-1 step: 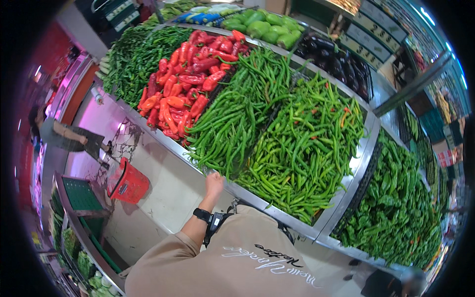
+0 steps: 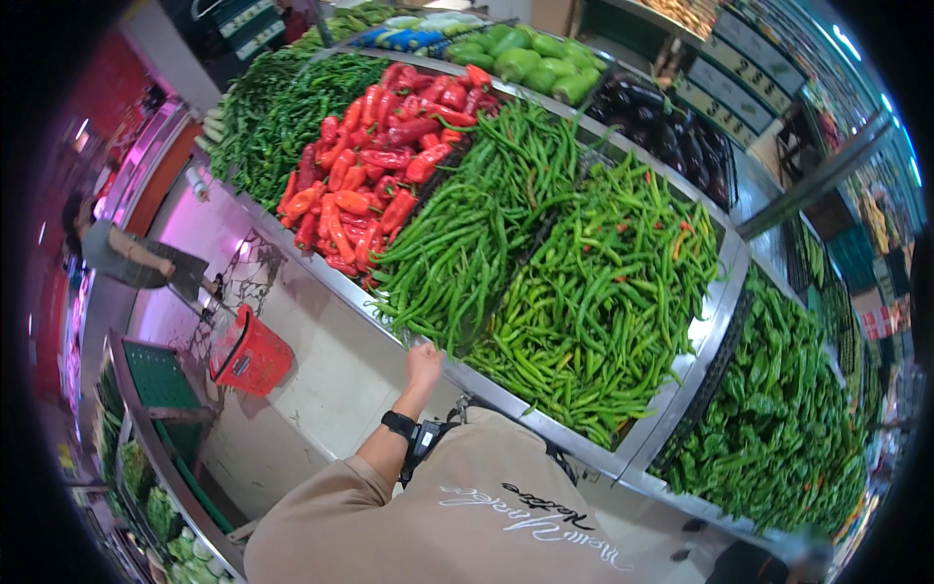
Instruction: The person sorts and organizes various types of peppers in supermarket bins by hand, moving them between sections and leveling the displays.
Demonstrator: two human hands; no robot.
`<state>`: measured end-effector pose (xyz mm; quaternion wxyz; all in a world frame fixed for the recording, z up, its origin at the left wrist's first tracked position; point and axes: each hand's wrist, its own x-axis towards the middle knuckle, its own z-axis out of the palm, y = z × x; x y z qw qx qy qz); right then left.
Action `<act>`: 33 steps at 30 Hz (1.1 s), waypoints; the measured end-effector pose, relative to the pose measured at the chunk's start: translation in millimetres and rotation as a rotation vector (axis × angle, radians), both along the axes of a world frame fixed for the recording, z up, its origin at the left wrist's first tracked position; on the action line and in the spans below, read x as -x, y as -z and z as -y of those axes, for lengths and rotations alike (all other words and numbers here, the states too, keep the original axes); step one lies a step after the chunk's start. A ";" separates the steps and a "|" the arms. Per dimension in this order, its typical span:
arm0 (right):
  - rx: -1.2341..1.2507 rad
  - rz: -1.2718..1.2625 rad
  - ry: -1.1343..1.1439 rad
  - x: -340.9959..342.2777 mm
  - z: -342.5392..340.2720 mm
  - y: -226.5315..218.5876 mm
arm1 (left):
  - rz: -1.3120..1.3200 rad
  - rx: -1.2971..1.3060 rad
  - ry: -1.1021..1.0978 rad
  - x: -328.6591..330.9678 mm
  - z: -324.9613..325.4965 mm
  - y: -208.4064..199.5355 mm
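Note:
My left hand (image 2: 424, 366) is closed in a fist at the near metal edge (image 2: 516, 401) of the vegetable stand, with a dark band on the wrist. A bit of clear plastic film (image 2: 418, 342) shows at the top of the fist; its full shape is hard to make out. Right beyond the fist lie long green chili peppers (image 2: 477, 229), and to their right a heap of shorter, lighter green chili peppers (image 2: 603, 292). Red peppers (image 2: 384, 161) are piled farther left. My right hand is out of sight.
Leafy greens (image 2: 778, 389) fill the right bin; eggplants (image 2: 671, 131) and pale green gourds (image 2: 530, 63) lie at the back. On the left, a person (image 2: 122, 255) stands near a red basket (image 2: 255, 355) on the floor. A green shelf (image 2: 161, 370) stands lower left.
The view has shifted very slightly, so the stand sits a little lower and to the right in the picture. My left hand stays closed at the same edge.

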<state>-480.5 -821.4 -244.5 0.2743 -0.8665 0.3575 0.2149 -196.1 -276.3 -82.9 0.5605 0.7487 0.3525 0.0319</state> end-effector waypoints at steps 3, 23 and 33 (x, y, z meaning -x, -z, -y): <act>-0.151 0.207 -0.107 -75.7 -24.4 -74.9 | -0.011 -0.035 -0.003 -2.6 9.0 1.9; -0.026 0.089 -1.053 -106.3 46.7 -87.0 | -0.579 0.150 -0.484 221.9 -30.6 64.6; -0.102 0.120 -0.787 -26.7 94.0 5.2 | -0.491 -0.118 -0.400 237.8 -18.3 51.2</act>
